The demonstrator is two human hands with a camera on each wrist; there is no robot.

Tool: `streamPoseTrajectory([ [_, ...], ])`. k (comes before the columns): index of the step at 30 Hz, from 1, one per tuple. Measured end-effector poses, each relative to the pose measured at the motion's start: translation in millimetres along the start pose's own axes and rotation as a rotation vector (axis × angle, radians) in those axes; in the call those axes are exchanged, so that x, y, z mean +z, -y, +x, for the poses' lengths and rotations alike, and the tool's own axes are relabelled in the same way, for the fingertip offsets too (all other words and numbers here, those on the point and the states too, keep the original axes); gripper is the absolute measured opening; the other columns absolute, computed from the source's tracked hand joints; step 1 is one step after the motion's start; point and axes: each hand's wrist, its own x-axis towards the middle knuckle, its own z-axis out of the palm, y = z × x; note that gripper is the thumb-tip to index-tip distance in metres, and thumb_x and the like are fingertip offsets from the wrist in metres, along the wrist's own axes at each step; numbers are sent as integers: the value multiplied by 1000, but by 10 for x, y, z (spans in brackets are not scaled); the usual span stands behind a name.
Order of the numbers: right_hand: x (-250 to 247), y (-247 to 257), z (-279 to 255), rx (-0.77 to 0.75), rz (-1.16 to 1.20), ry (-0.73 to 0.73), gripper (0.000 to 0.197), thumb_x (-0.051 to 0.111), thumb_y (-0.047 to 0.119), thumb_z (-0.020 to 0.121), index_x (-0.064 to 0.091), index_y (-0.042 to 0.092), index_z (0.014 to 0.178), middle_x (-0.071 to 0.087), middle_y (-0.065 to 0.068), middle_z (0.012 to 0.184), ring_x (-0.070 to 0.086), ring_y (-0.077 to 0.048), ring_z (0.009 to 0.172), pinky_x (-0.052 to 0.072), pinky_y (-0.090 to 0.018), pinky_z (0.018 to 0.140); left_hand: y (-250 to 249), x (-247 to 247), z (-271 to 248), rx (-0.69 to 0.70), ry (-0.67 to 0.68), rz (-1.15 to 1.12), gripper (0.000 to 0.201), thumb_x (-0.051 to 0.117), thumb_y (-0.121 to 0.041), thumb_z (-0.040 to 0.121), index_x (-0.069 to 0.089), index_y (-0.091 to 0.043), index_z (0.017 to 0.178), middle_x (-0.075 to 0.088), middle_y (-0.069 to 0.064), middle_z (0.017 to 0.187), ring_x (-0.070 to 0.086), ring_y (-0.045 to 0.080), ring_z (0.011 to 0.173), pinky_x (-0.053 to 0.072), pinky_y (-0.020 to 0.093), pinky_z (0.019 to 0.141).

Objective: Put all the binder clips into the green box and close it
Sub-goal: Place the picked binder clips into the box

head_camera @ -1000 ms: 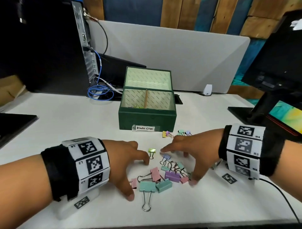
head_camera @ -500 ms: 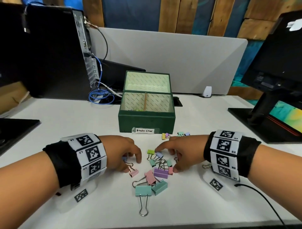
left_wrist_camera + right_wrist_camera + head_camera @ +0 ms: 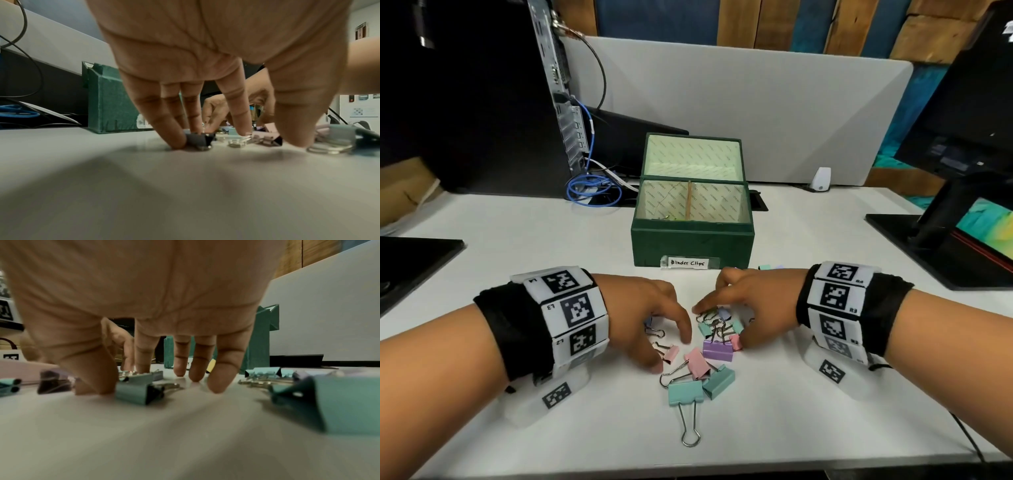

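The green box (image 3: 691, 243), labelled "Binder Clips", stands with its lid (image 3: 691, 156) raised; a few clips lie in its left compartment. A heap of pastel binder clips (image 3: 717, 349) lies on the table before it, with a large teal clip (image 3: 685, 392) nearest me. My left hand (image 3: 654, 322) comes at the heap from the left; its fingertips (image 3: 179, 139) touch the table against a small bluish clip (image 3: 198, 139). My right hand (image 3: 750, 301) arches over the heap's right side, its thumb (image 3: 96, 374) beside a teal clip (image 3: 133, 391). Neither hand lifts anything.
A few small clips (image 3: 767, 267) lie by the box's right front corner. A computer tower (image 3: 482, 96) and blue cable coil (image 3: 592, 190) stand back left. A monitor base (image 3: 941, 240) is at right, a black slab (image 3: 410, 260) at left, a grey partition (image 3: 756, 102) behind.
Both hands have drawn together and a little toward the box, raking the scattered clips into a tighter heap. The small green clip between them has gone from sight.
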Motion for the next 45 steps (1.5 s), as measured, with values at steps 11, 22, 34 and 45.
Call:
streamPoseTrajectory([
  [11,2,-163,-167,85,8,-37,53,67,41,80,47,39,129,43,9,133,49,-14,116,44,-32,100,-9,24,26,-33,-77,153,24,62,-25,77,60,-32,100,54,-7,110,54,13,98,48,32,89],
  [22,26,-155,-254,-16,25,-1,52,65,28,82,47,43,129,45,8,133,50,-14,116,43,-35,102,-12,48,4,-6,-69,107,25,64,-30,80,60,-41,102,50,-14,116,52,8,105,45,31,95],
  [34,43,-187,-232,3,38,-28,23,64,15,83,63,27,103,49,4,109,50,-11,87,47,-26,81,-5,9,72,-52,-57,168,15,62,-13,75,56,-27,77,49,-12,91,50,10,83,49,29,83],
  [45,-20,-221,-95,122,41,-17,25,72,20,76,59,28,96,46,2,109,50,-15,88,45,-25,75,158,-101,28,1,-266,-31,30,67,-12,67,50,-36,60,52,-13,79,58,12,79,52,31,78],
])
